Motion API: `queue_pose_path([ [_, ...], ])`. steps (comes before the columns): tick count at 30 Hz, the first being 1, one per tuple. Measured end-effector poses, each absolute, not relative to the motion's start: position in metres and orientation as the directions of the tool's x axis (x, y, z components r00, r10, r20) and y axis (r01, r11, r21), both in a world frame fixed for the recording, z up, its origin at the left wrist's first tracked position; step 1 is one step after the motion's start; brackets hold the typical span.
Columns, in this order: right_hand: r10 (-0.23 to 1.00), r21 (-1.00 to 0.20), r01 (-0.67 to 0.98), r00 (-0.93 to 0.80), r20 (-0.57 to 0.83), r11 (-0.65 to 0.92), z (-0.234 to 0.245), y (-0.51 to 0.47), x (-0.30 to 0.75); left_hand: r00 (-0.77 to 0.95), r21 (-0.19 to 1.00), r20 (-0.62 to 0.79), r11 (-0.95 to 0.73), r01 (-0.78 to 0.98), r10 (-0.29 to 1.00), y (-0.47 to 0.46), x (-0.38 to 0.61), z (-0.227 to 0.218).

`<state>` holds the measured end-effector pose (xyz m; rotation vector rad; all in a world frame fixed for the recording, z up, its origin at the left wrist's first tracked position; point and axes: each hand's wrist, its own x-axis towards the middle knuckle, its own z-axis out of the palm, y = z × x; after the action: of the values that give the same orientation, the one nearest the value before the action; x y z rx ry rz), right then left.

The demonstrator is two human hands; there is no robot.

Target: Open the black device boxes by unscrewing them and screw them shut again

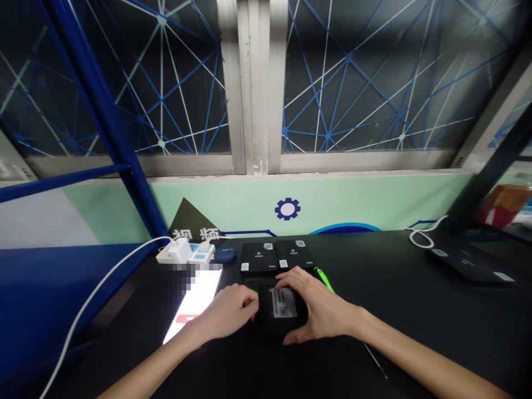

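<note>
In the middle of the black table lies a flat black electronic box (266, 324) with a printed label facing up. My right hand (313, 310) grips it from the right, with the fingers over the far edge and the thumb at the near edge. My left hand (235, 310) is at the box's left side, its fingers curled closed; what they hold, if anything, is hidden. A screwdriver passes under my right hand and wrist, with its bright green handle (323, 279) beyond the hand and its thin shaft tip nearer me.
Two similar black boxes (258, 259) lie side by side behind. At left are a lit phone (199, 296), a white power strip (166, 256) with plugs and cable, and a dark blue case (225, 255). Another black device (469, 265) and white cable (419, 239) lie at right.
</note>
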<state>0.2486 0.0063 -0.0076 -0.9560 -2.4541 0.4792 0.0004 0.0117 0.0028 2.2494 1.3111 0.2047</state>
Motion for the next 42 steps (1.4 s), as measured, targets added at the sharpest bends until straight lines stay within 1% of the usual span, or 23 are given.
queue_pose_path([
  [4,0.706,-0.466,0.55,-0.646,0.289,0.693,-0.01,0.008,0.249,0.525,0.521,-0.13,-0.392,0.758,0.841,0.012,0.001,0.004],
  [21,0.698,-0.447,0.573,-0.692,0.185,0.687,-0.006,0.012,0.255,0.499,0.544,-0.134,-0.357,0.759,0.856,0.013,0.001,0.002],
  [26,0.695,-0.438,0.577,-0.697,0.175,0.689,-0.004,0.011,0.255,0.485,0.561,-0.138,-0.336,0.757,0.863,0.011,0.002,0.005],
  [28,0.689,-0.428,0.575,-0.701,0.181,0.697,-0.003,0.01,0.255,0.485,0.578,-0.12,-0.336,0.744,0.866,0.012,0.001,0.003],
  [31,0.686,-0.392,0.586,-0.701,0.192,0.709,-0.001,0.01,0.256,0.486,0.595,-0.058,-0.36,0.718,0.872,0.014,0.001,-0.003],
  [35,0.682,-0.336,0.606,-0.705,0.193,0.721,0.0,0.012,0.259,0.483,0.573,-0.027,-0.382,0.725,0.875,0.016,0.0,-0.009],
  [38,0.663,-0.332,0.59,-0.727,0.178,0.736,0.0,0.013,0.261,0.484,0.56,-0.027,-0.388,0.732,0.875,0.017,0.001,-0.009],
  [42,0.67,-0.317,0.604,-0.723,0.168,0.731,0.003,0.011,0.261,0.488,0.54,-0.033,-0.395,0.743,0.872,0.016,0.001,-0.009],
])
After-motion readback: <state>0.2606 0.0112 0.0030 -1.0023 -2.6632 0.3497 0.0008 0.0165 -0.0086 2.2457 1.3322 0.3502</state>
